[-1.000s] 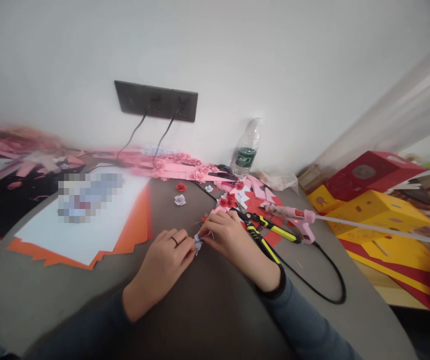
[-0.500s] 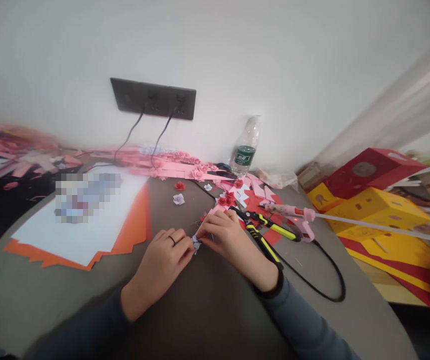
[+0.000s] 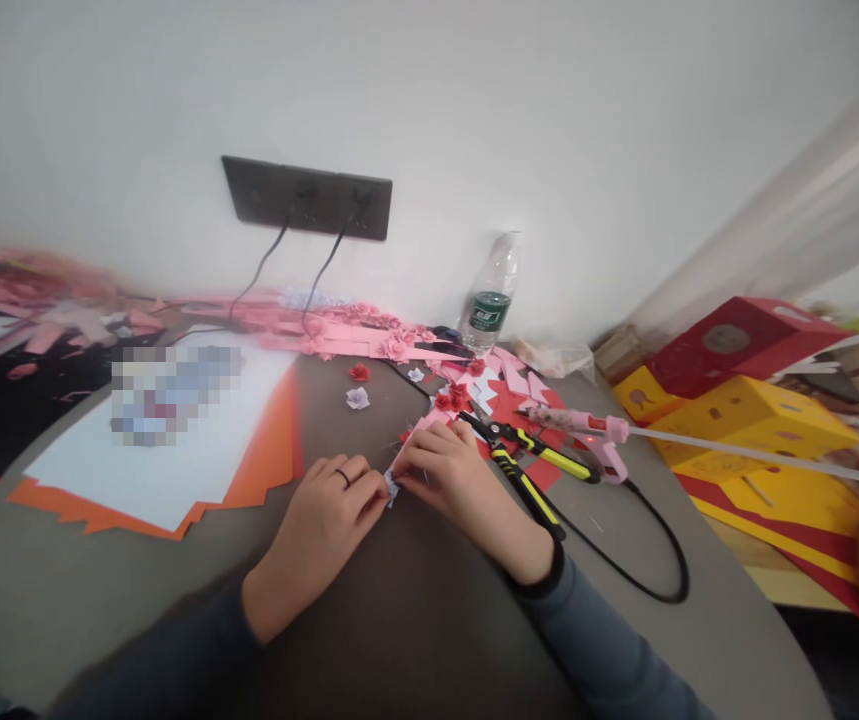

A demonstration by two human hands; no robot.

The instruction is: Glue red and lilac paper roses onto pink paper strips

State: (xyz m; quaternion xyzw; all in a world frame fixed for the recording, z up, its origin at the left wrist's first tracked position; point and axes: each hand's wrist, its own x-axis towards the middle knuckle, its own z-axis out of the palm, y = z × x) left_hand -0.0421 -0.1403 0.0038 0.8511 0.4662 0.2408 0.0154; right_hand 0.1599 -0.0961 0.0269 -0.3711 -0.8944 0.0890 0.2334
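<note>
Between my fingertips, low over the table, is a small pale lilac paper flower (image 3: 391, 489), partly hidden by the fingers. My left hand (image 3: 335, 515), with a black ring, pinches it from the left. From the other side my right hand (image 3: 448, 475) grips it, thumb and fingers closed together. Beyond the hands lie a pale paper rose (image 3: 357, 399) and a red paper rose (image 3: 359, 372). Yellow-and-black pliers (image 3: 526, 490) rest just right of my right hand. A pink glue gun (image 3: 586, 425) with a long white glue stick lies beside them.
White sheets (image 3: 196, 450) over orange paper (image 3: 271, 430) lie at left. Pink paper strips (image 3: 354, 340) run along the wall. A water bottle (image 3: 490, 300) stands behind red scraps (image 3: 508, 403). The glue gun's black cable (image 3: 676, 590) loops rightward. Yellow boxes (image 3: 759, 430) stand at right.
Both hands stay almost in place, still pinching the paper flower, with only tiny finger shifts. A blurred hand of another person at the right edge has moved slightly.
</note>
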